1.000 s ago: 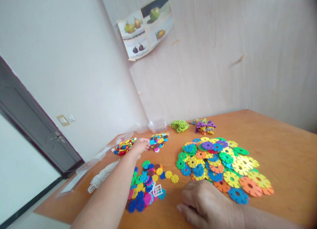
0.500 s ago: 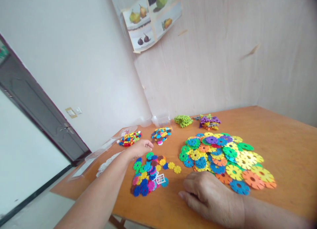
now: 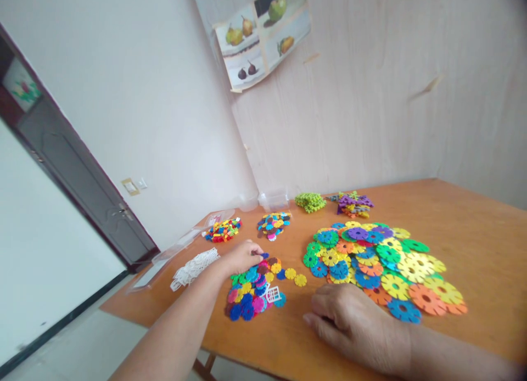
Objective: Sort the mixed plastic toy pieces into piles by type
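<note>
My left hand reaches over the far side of a small pile of notched plastic discs. Its thumb and fingers are pinched together at a dark blue disc, and part of the grip is hidden. A white grid-like piece lies on the right of that pile, with two yellow discs just beyond. My right hand rests on the table, fingers curled into a loose fist with nothing visible in it. It is next to a heap of larger notched discs.
On the wooden table stand a white lattice-piece pile, colourful small blocks, another disc pile, green pieces and purple-grey pieces. Clear plastic containers line the back and left edges.
My left hand has come down and nearer the small disc pile, its fingers closing at the blue disc. My right hand stays in place. The view has shifted slightly left.
</note>
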`<state>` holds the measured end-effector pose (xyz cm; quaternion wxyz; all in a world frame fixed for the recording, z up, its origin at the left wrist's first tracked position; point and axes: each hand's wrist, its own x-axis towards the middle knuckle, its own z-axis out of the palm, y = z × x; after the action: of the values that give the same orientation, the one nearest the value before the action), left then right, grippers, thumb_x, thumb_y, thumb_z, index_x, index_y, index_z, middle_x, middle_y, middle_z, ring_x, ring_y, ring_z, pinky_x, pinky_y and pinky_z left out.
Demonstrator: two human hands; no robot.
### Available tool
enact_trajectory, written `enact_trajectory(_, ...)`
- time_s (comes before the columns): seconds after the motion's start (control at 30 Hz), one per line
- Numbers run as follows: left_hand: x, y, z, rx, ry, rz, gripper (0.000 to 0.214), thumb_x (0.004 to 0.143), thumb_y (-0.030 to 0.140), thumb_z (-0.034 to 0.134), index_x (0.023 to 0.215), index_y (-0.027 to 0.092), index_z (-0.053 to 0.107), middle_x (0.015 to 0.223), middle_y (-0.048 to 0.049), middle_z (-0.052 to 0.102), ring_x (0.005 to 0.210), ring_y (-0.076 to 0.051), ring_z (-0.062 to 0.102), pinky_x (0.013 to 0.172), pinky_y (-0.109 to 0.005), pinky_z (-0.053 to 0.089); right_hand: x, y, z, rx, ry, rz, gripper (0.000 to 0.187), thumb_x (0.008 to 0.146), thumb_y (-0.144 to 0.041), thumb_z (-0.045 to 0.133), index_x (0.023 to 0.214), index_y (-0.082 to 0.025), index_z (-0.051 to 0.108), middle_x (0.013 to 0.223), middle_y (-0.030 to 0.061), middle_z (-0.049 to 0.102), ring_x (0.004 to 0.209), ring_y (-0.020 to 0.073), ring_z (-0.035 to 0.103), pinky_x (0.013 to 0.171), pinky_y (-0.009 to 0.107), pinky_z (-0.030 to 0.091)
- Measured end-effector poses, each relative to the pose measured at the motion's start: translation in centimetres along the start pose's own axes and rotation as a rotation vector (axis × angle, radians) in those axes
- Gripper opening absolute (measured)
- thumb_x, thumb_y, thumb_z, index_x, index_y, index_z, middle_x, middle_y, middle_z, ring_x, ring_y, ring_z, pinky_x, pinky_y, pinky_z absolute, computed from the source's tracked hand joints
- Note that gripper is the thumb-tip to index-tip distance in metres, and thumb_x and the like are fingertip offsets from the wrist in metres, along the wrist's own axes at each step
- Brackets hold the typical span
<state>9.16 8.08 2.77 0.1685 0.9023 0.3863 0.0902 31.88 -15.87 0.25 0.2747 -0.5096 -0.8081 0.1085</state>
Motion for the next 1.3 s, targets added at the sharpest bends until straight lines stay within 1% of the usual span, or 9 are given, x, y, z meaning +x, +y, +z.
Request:
enact_trajectory(0.1,0.7,-0.1,0.1,-0.095,0.032,-0.076,0.028,0.077,0.04,0.057,0.075,0.015,0.07,0.067,0.0001,0.063,0.064,-0.014,0.054,0.059,-0.024,0.037,0.0,0.0,0.0,0.01,0.002,-0.011,0.027,0.094,-0.031,0.046,0.071,-0.019,0.054,0.074,0.0003,0.064,0.067,0.0122,0.057,0.06,0.025,0.033)
enact_trajectory(0.17,1.3,0.0,-0.1,-0.218,0.1,-0.178,0.026,0.073,0.04,0.061,0.074,0.015,0.069,0.063,0.0017,0.061,0.061,-0.013,0.051,0.057,-0.023,0.034,0.0,0.0,0.1,0.021,0.003,-0.016,0.027,0.093,-0.03,0.046,0.07,-0.019,0.055,0.075,0.0007,0.064,0.067,0.0123,0.057,0.06,0.025,0.034)
enact_trajectory(0.27,2.8,0.2,-0.7,-0.373,0.191,-0.302,0.023,0.067,0.037,0.067,0.072,0.015,0.068,0.064,0.0015,0.061,0.062,-0.013,0.051,0.058,-0.023,0.035,0.1,0.2,0.2,0.037,0.003,-0.018,0.025,0.092,-0.03,0.048,0.071,-0.019,0.055,0.076,0.0007,0.064,0.069,0.0124,0.058,0.06,0.025,0.034)
enact_trajectory(0.43,5.9,0.0,-1.4,-0.457,0.297,-0.4,0.032,0.076,0.044,0.055,0.085,0.015,0.065,0.075,-0.0034,0.065,0.059,-0.011,0.05,0.053,-0.022,0.034,0.2,0.5,0.2,0.046,-0.001,-0.021,0.023,0.092,-0.029,0.048,0.073,-0.02,0.055,0.077,-0.0004,0.065,0.069,0.0116,0.058,0.06,0.024,0.034)
enact_trajectory(0.53,6.5,0.1,-1.1,-0.464,0.327,-0.407,0.031,0.076,0.043,0.055,0.083,0.015,0.065,0.076,-0.0051,0.065,0.06,-0.012,0.051,0.054,-0.022,0.035,0.1,0.6,0.2,0.044,-0.001,-0.023,0.024,0.092,-0.03,0.047,0.072,-0.019,0.054,0.076,-0.0004,0.064,0.068,0.0114,0.057,0.06,0.024,0.034)
enact_trajectory(0.67,5.3,0.5,-0.3,-0.459,0.264,-0.326,0.025,0.073,0.036,0.06,0.085,0.016,0.07,0.079,-0.0034,0.068,0.07,-0.014,0.057,0.064,-0.023,0.041,0.0,0.3,0.1,0.041,0.003,-0.019,0.026,0.093,-0.031,0.046,0.072,-0.019,0.054,0.076,0.0,0.064,0.068,0.0115,0.057,0.06,0.024,0.034)
enact_trajectory(0.83,2.7,1.4,-0.2,-0.32,0.009,-0.18,0.034,0.069,0.036,0.065,0.098,0.017,0.071,0.085,-0.0019,0.069,0.078,-0.017,0.061,0.07,-0.026,0.044,0.1,0.2,0.2,0.03,0.02,0.014,0.029,0.095,-0.032,0.044,0.07,-0.019,0.052,0.074,-0.0002,0.062,0.066,0.0113,0.055,0.06,0.025,0.033)
enact_trajectory(1.0,1.0,2.5,0.2,-0.368,-0.155,-0.12,0.041,0.066,0.036,0.07,0.102,0.015,0.066,0.088,-0.0035,0.068,0.078,-0.017,0.063,0.07,-0.026,0.047,0.2,0.3,0.2,0.021,0.026,0.022,0.029,0.094,-0.032,0.045,0.068,-0.019,0.051,0.073,-0.0008,0.061,0.065,0.0107,0.054,0.059,0.024,0.032)
enact_trajectory(1.3,-0.4,5.0,0.4,-0.224,-0.147,0.028,0.034,0.063,0.033,0.075,0.093,0.017,0.071,0.086,-0.0039,0.066,0.083,-0.017,0.061,0.071,-0.025,0.047,0.2,0.4,0.3,-0.007,0.018,0.03,0.03,0.093,-0.032,0.047,0.069,-0.018,0.056,0.071,0.0009,0.061,0.063,0.0118,0.053,0.057,0.026,0.031)
